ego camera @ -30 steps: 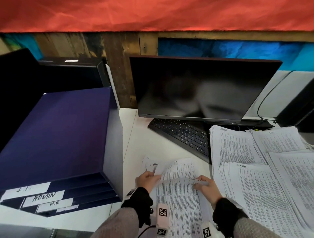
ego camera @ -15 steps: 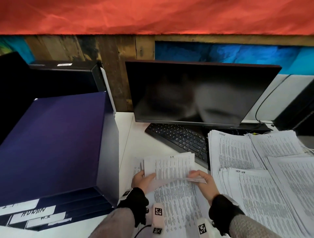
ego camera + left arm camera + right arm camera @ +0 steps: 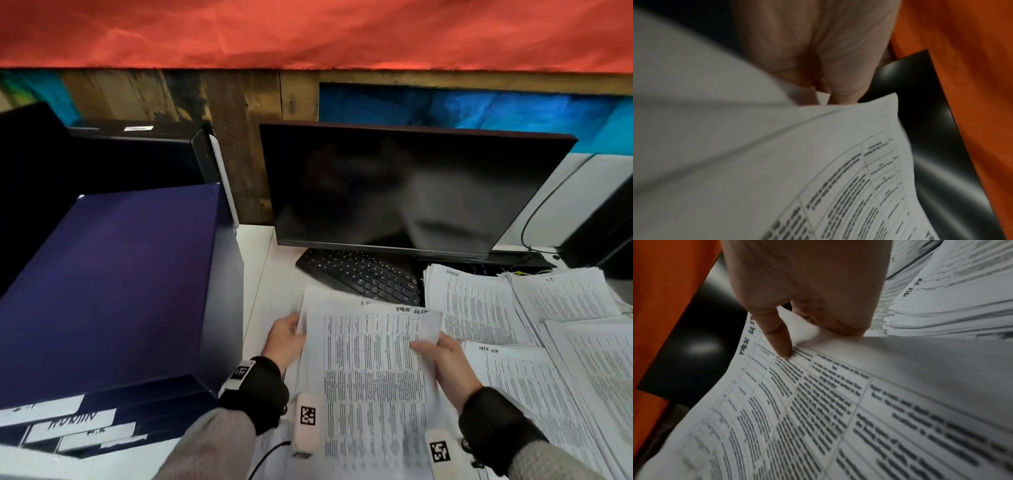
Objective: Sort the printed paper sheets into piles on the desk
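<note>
Head view shows the counter (image 3: 274,270) crowded: a dark blue tray box (image 3: 113,291) with labelled slots at left, a monitor (image 3: 411,192) and keyboard (image 3: 359,274) behind, and sorted piles (image 3: 534,342) fanned over the right side, each with a handwritten heading on top. Nearest the body lies the unsorted stack (image 3: 370,411). Its top sheet (image 3: 373,335) is raised at the far end, headed with what looks like "TAX" and more I cannot read. The left hand (image 3: 284,339) grips the left edge, fingers curled around the paper, though whether around this sheet or the ones under it is unclear. The right hand (image 3: 442,359) pinches the right edge, thumb on the printed face, fingers beneath. To do this step well, I judge the person should read the heading before moving anything, make sure only one sheet is pinched, since thin paper clings, and let the left hand press the stack down. A pile at near right (image 3: 520,377) seems to carry a similar heading; laying the sheet square keeps that pile from sliding into its neighbours.
</note>
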Motion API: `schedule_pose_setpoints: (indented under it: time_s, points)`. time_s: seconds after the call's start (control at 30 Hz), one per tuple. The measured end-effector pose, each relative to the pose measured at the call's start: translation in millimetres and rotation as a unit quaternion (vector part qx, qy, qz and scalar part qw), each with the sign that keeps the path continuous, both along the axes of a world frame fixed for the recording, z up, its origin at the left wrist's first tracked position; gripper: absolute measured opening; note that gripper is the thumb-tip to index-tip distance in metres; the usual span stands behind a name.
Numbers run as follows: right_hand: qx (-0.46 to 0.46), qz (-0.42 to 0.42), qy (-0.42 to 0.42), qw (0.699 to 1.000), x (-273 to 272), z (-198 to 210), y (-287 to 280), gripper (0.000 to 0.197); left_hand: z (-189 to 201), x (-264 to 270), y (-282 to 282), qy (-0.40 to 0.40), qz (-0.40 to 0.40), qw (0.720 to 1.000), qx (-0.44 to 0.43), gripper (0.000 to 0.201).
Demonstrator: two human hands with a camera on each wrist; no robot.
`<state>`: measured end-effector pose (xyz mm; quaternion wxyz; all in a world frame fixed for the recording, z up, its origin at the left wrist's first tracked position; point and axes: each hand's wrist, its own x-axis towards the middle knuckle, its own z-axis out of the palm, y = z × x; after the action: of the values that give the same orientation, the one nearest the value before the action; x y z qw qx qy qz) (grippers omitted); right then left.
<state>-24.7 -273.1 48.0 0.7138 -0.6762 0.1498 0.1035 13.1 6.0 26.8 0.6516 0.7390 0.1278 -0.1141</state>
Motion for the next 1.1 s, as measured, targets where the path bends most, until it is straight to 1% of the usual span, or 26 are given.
schedule_pose_setpoints:
  time_s: [0.07, 0.1, 0.17, 0.23, 0.3, 0.33, 0.4, 0.47, 0.5, 0.53, 0.57, 0.6, 0.63, 0.7, 0.8, 0.87, 0.93, 1.0, 1.07, 1.1]
  points:
    - [0.003, 0.022, 0.029, 0.999, -4.2, -4.9, -5.9, 0.022, -17.3, -12.6, 0.8, 0.032, -0.043, 0.997, 0.059, 0.023]
    - [0.012, 0.034, 0.051, 0.998, -7.3, -10.8, -8.4, 0.024, -25.6, -19.8, 1.1, 0.049, -0.048, 0.994, 0.083, 0.024]
    - [0.009, 0.059, 0.089, 0.994, -16.2, -22.5, -8.4, 0.024, -39.9, -33.9, 2.7, 0.071, -0.043, 0.987, 0.138, 0.012]
    - [-0.018, 0.075, 0.102, 0.992, -23.7, -36.1, -4.5, 0.023, -50.4, -45.0, 5.0, 0.066, -0.022, 0.978, 0.196, 0.018]
    - [-0.053, 0.082, 0.107, 0.989, -27.2, -50.9, 1.5, 0.023, -57.2, -52.5, 8.6, 0.07, 0.012, 0.973, 0.218, 0.007]
    - [-0.07, 0.084, 0.108, 0.988, -27.6, -57.5, 4.2, 0.023, -59.4, -54.5, 10.1, 0.077, 0.028, 0.971, 0.226, 0.009]
    - [-0.097, 0.085, 0.113, 0.985, -28.8, -67.5, 9.8, 0.023, -63.4, -57.5, 11.5, 0.075, 0.041, 0.967, 0.24, 0.018]
    - [-0.12, 0.083, 0.108, 0.983, -28.9, -75.4, 11.9, 0.021, -64.5, -59.9, 9.9, 0.039, 0.034, 0.963, 0.263, 0.02]
    - [-0.132, 0.081, 0.102, 0.983, -28.4, -78.5, 12.4, 0.018, -64.8, -60.0, 8.6, 0.008, 0.013, 0.954, 0.3, 0.02]
    - [-0.144, 0.08, 0.096, 0.982, -28.5, -80.0, 12.5, 0.016, -67.0, -59.7, 7.6, -0.005, -0.023, 0.937, 0.348, 0.02]
    - [-0.154, 0.081, 0.092, 0.98, -28.5, -80.6, 13.0, 0.016, -67.7, -58.6, 6.4, 0.005, -0.058, 0.917, 0.395, 0.028]
    - [-0.163, 0.082, 0.089, 0.979, -28.9, -80.2, 13.3, 0.017, -70.3, -56.4, 6.1, 0.035, -0.088, 0.898, 0.43, 0.041]
    - [-0.168, 0.084, 0.087, 0.978, -29.0, -79.0, 13.8, 0.018, -71.2, -53.6, 5.3, 0.063, -0.109, 0.885, 0.447, 0.049]
    - [-0.17, 0.085, 0.083, 0.978, -29.3, -76.7, 13.6, 0.019, -71.9, -49.9, 1.2, 0.082, -0.133, 0.877, 0.455, 0.055]
    - [-0.162, 0.087, 0.075, 0.98, -28.7, -70.9, 14.7, 0.019, -73.0, -50.4, -10.6, 0.063, -0.15, 0.879, 0.449, 0.051]
    - [-0.172, 0.098, 0.07, 0.978, -28.8, -68.1, 15.9, 0.018, -72.1, -50.5, -15.7, 0.042, -0.116, 0.886, 0.446, 0.05]
    - [-0.186, 0.111, 0.064, 0.974, -30.4, -67.5, 17.0, 0.018, -66.7, -44.6, -15.2, 0.036, -0.046, 0.894, 0.444, 0.052]
    - [-0.211, 0.122, 0.056, 0.968, -32.5, -69.0, 17.8, 0.019, -62.6, -35.4, -10.5, 0.068, 0.006, 0.904, 0.422, 0.063]
    - [-0.224, 0.131, 0.051, 0.964, -34.1, -69.9, 18.9, 0.02, -62.4, -24.6, -6.1, 0.1, 0.024, 0.914, 0.392, 0.073]
    - [-0.224, 0.135, 0.051, 0.964, -34.6, -69.3, 19.9, 0.019, -62.6, -19.2, -4.3, 0.111, 0.028, 0.921, 0.372, 0.075]
